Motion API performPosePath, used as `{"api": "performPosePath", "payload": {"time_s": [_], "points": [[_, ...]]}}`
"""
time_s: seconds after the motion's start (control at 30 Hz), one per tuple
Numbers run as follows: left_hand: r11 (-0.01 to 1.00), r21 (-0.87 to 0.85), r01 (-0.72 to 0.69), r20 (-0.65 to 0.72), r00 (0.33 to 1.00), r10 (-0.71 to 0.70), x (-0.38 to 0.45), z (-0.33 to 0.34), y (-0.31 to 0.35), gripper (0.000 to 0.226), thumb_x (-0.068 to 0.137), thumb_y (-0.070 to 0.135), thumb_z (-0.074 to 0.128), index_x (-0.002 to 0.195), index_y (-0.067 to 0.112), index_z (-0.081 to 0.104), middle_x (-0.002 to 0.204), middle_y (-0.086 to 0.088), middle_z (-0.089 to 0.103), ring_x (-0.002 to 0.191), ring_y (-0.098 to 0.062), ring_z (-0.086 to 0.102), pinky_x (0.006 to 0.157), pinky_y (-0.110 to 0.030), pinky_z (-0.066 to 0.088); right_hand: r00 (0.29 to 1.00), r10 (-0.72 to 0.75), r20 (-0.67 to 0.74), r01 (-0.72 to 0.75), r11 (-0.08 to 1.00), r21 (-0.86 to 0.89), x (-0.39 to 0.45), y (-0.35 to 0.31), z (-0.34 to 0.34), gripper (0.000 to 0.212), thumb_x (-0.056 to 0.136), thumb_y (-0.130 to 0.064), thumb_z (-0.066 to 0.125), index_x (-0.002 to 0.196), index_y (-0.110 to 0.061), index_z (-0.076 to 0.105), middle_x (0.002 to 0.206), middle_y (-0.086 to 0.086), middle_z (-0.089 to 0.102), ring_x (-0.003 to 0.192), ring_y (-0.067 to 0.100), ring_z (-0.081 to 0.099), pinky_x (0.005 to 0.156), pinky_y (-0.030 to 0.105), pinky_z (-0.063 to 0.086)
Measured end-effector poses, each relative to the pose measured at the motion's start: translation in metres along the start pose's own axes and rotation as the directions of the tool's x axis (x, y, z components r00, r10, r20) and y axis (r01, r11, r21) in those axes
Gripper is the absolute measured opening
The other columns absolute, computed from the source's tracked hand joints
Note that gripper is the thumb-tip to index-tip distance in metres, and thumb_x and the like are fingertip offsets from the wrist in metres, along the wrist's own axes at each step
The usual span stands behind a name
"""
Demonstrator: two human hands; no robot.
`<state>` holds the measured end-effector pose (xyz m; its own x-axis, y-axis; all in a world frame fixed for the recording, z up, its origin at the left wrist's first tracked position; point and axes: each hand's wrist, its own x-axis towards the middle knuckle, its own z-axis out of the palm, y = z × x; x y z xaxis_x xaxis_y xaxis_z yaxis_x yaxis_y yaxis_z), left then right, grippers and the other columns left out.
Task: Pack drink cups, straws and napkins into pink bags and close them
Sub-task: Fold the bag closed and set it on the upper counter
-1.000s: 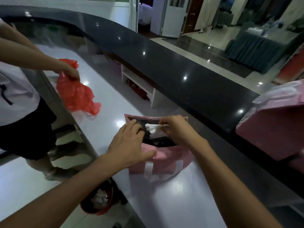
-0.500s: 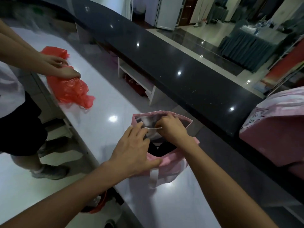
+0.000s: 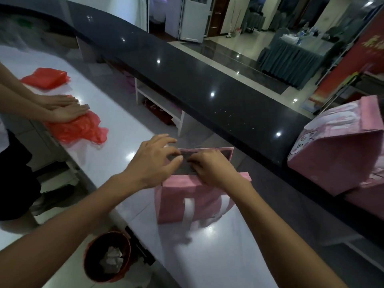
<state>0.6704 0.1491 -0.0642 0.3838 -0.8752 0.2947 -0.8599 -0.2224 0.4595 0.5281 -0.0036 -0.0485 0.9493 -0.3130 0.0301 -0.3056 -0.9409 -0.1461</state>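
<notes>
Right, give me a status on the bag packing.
Done: one closed pink bag stands on the dark counter. In hand: left hand and right hand pinch the top flap of the pink bag flat. Left: finishing that closure; its contents are hidden.

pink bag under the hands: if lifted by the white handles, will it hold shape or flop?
Probably holds shape: the pink bag stands upright alone with crisp edges, like stiff paper. The top flap looks creasable where the left hand and right hand press it. The white handles hang limp, so it may swing.
</notes>
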Motion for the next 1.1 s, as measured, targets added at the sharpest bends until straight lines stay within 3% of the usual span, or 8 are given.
{"api": "performPosePath", "payload": {"time_s": [0.1,0.2,0.33,0.57,0.7,0.8,0.93,1.1], "points": [[0.993,-0.114,0.019,0.026,1.0,-0.016,0.019,-0.005,-0.01,0.03,0.092,0.032,0.053,0.11,0.021,0.074,0.129,-0.001,0.065,0.125,-0.02,0.054,0.104,-0.046,0.046,0.997,0.051,0.051,-0.061,0.976,0.211,-0.021,-0.02,-0.006,0.038,0.097,-0.051,0.047,0.111,-0.026,0.071,0.103,-0.004,0.073,0.085,0.014,0.065,0.077,0.043,0.057],[0.967,-0.235,0.097,0.15,0.987,-0.062,0.033,-0.005,-0.014,0.02,0.09,0.011,0.064,0.104,0.023,0.072,0.112,0.002,0.07,0.106,-0.017,0.064,0.095,-0.042,0.054,0.99,0.075,0.123,-0.102,0.966,0.236,-0.035,-0.039,-0.007,0.046,0.091,-0.06,0.053,0.122,-0.028,0.065,0.102,-0.005,0.069,0.085,0.012,0.063,0.078,0.042,0.057],[0.948,-0.271,0.164,0.207,0.972,-0.109,0.04,0.0,-0.016,0.018,0.091,0.01,0.068,0.092,0.028,0.065,0.095,0.005,0.069,0.09,-0.014,0.068,0.077,-0.036,0.06,0.989,0.114,0.098,-0.135,0.958,0.253,-0.047,-0.05,-0.006,0.042,0.091,-0.039,0.069,0.13,-0.025,0.061,0.12,-0.001,0.066,0.098,0.015,0.061,0.089,0.038,0.055],[0.951,-0.278,0.134,0.091,0.989,-0.113,0.022,0.003,0.004,0.02,0.091,0.005,0.064,0.09,0.025,0.063,0.098,0.001,0.07,0.093,-0.015,0.066,0.075,-0.03,0.056,0.992,0.125,-0.036,-0.12,0.986,0.118,-0.089,-0.043,-0.021,0.03,0.091,-0.039,0.069,0.119,-0.027,0.066,0.11,-0.007,0.064,0.095,0.013,0.055,0.091,0.042,0.049],[0.939,-0.302,0.168,0.093,0.985,-0.146,-0.001,0.007,0.031,0.029,0.088,-0.002,0.06,0.082,0.024,0.073,0.09,0.008,0.071,0.086,-0.003,0.065,0.069,-0.018,0.046,0.988,0.124,-0.097,-0.125,0.992,-0.002,-0.121,-0.03,-0.033,0.034,0.092,-0.04,0.069,0.125,-0.032,0.065,0.126,-0.01,0.064,0.12,0.016,0.052,0.108,0.041,0.036],[0.908,-0.342,0.243,0.103,0.97,-0.22,-0.026,0.02,0.052,0.026,0.089,0.007,0.064,0.088,0.026,0.081,0.087,0.013,0.074,0.078,0.004,0.064,0.065,-0.012,0.045,0.98,0.135,-0.149,-0.142,0.989,-0.036,-0.151,-0.016,-0.036,0.043,0.091,-0.037,0.071,0.133,-0.033,0.061,0.142,-0.011,0.056,0.138,0.016,0.041,0.113,0.04,0.026],[0.781,-0.532,0.327,0.109,0.941,-0.32,-0.061,0.039,0.086,0.021,0.092,0.01,0.066,0.104,0.022,0.08,0.094,0.006,0.077,0.075,-0.01,0.073,0.069,-0.031,0.063,0.973,0.164,-0.161,-0.168,0.986,-0.011,-0.198,-0.011,-0.032,0.049,0.097,-0.027,0.064,0.143,-0.033,0.05,0.154,-0.009,0.042,0.146,0.018,0.029,0.117,0.042,0.026],[0.615,-0.705,0.353,0.116,0.913,-0.391,-0.099,0.058,0.136,0.027,0.092,0.01,0.068,0.118,0.013,0.075,0.111,-0.004,0.074,0.084,-0.015,0.075,0.069,-0.038,0.064,0.958,0.12,-0.26,-0.117,0.993,0.028,-0.245,-0.017,-0.021,0.04,0.094,-0.028,0.066,0.133,-0.027,0.063,0.14,-0.008,0.059,0.137,0.018,0.043,0.111,0.04,0.031]]}}
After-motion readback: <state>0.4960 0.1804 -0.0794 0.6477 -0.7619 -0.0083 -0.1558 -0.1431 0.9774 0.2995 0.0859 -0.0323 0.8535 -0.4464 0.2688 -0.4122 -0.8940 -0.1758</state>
